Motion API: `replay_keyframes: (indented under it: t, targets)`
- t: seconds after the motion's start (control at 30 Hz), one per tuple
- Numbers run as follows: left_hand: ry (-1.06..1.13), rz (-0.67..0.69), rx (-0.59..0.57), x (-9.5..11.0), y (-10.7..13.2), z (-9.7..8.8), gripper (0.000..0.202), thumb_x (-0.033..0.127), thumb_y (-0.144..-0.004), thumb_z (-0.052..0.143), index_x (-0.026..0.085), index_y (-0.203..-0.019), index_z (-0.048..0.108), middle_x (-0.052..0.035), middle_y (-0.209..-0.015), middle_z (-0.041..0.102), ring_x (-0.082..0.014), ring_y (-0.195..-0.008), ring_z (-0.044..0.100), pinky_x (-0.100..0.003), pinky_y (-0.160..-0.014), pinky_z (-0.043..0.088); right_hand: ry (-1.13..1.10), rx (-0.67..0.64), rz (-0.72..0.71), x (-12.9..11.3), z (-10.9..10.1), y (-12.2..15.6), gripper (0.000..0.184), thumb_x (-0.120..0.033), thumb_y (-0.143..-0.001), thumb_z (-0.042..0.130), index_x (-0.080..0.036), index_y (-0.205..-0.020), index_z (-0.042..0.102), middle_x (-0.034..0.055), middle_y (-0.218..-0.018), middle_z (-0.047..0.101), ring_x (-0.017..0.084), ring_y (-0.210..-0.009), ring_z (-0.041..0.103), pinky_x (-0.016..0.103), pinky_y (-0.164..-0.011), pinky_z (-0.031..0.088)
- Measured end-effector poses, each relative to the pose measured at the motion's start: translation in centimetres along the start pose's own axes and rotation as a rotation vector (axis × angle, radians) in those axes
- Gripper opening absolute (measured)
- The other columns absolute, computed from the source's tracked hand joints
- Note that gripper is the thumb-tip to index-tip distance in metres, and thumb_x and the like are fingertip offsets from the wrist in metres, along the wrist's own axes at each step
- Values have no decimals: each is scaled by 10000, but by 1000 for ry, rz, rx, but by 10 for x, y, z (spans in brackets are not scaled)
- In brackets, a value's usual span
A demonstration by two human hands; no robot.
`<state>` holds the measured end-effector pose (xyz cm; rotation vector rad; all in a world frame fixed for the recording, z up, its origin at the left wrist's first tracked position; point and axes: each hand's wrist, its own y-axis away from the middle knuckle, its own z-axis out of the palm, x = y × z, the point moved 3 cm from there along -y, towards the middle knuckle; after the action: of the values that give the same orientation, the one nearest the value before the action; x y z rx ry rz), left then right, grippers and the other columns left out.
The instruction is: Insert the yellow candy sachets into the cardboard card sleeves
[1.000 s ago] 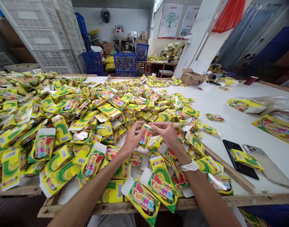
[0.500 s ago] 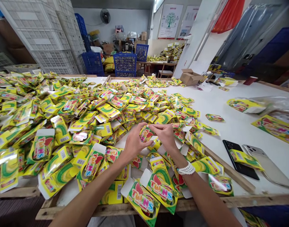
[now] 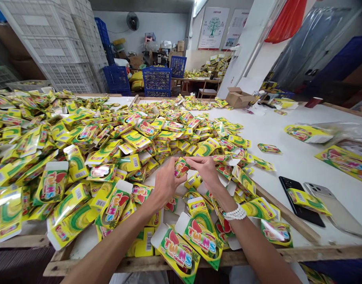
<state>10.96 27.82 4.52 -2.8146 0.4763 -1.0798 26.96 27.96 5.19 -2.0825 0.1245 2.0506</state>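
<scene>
Both hands meet over the middle of a big heap of flat yellow-green "TWINS" cartons [image 3: 80,142]. My left hand [image 3: 165,182] and my right hand [image 3: 207,169] pinch one small carton [image 3: 181,167] between their fingertips, held just above the pile. The right wrist wears a white bead bracelet [image 3: 234,213]. More flat cartons [image 3: 203,236] lie under my forearms near the table's front edge.
Two phones [image 3: 299,201] lie at the right on the white table [image 3: 287,154], one with a carton on it. A cardboard box [image 3: 238,96] stands at the far side. White and blue crates [image 3: 59,51] are stacked behind. Plastic-wrapped packs [image 3: 331,132] lie far right.
The carton between my fingers has been folded smaller and turned. Both hands have closed in on it and shifted slightly down toward the pile.
</scene>
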Motion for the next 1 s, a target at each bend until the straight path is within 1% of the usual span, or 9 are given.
replay_keyframes:
  t: [0.13, 0.3, 0.37, 0.43, 0.5, 0.57, 0.67, 0.83, 1.0]
  targets:
    - [-12, -32, 59, -4, -2, -3, 458, 332, -868, 768, 236, -1280, 593, -81, -1089, 792, -295, -978, 755, -320, -760, 479, -122, -97, 61, 0, 10, 5, 335, -437, -732, 839, -236, -996, 885, 86, -1097, 844, 324, -1045, 797, 468, -982, 620]
    - [-8, -50, 90, -4, -2, -4, 457, 323, -859, 778, 251, -1276, 606, -81, -1119, 796, -300, -1016, 762, -323, -770, 485, -74, -127, -7, -4, 14, 6, 344, -387, -749, 819, -272, -1070, 872, 62, -1252, 805, 319, -1251, 726, 464, -1134, 536]
    - [7, -48, 97, -3, -2, -5, 469, 326, -844, 791, 256, -1273, 615, -69, -1098, 801, -299, -1008, 763, -322, -768, 488, -113, -121, 32, -4, 11, 4, 375, -389, -727, 845, -267, -1081, 868, 63, -1215, 818, 315, -1184, 759, 472, -1088, 576]
    - [31, -46, 105, -2, -2, -7, 493, 327, -832, 803, 259, -1284, 619, -63, -1094, 803, -300, -1017, 760, -323, -776, 494, -153, -105, 110, -2, 6, 3, 394, -408, -691, 891, -244, -1049, 871, 75, -1094, 845, 310, -1009, 810, 484, -979, 639]
    - [59, -43, 108, -2, -2, -8, 515, 324, -828, 807, 257, -1302, 617, -66, -1115, 801, -302, -1034, 754, -330, -794, 504, -142, -116, 180, -1, 2, 2, 364, -447, -667, 921, -212, -941, 879, 90, -938, 852, 305, -834, 820, 488, -885, 673]
    - [82, -40, 101, -1, -2, -9, 525, 315, -825, 806, 251, -1310, 616, -69, -1131, 800, -303, -1041, 750, -339, -813, 513, -100, -137, 188, -1, 1, 2, 346, -499, -663, 922, -199, -829, 875, 95, -837, 841, 311, -745, 810, 492, -833, 683]
    - [96, -25, 93, -1, -3, -9, 521, 300, -815, 802, 248, -1301, 620, -63, -1113, 802, -297, -1023, 752, -339, -811, 521, -75, -105, 116, 0, 1, 2, 353, -545, -663, 916, -216, -784, 873, 82, -789, 832, 328, -700, 802, 508, -778, 690]
    - [71, 3, 94, -1, -2, -8, 520, 302, -816, 801, 245, -1302, 626, -70, -1151, 800, -294, -1022, 755, -334, -807, 525, -93, -67, 88, 3, 1, 2, 374, -521, -643, 937, -226, -869, 888, 79, -824, 841, 316, -701, 810, 490, -743, 700]
    - [45, -28, 120, -3, -3, -9, 546, 290, -820, 810, 266, -1336, 631, -78, -1244, 786, -308, -1074, 747, -348, -839, 525, -47, -127, 62, -1, 2, 2, 348, -473, -711, 885, -232, -962, 890, 69, -905, 851, 304, -768, 822, 479, -787, 698]
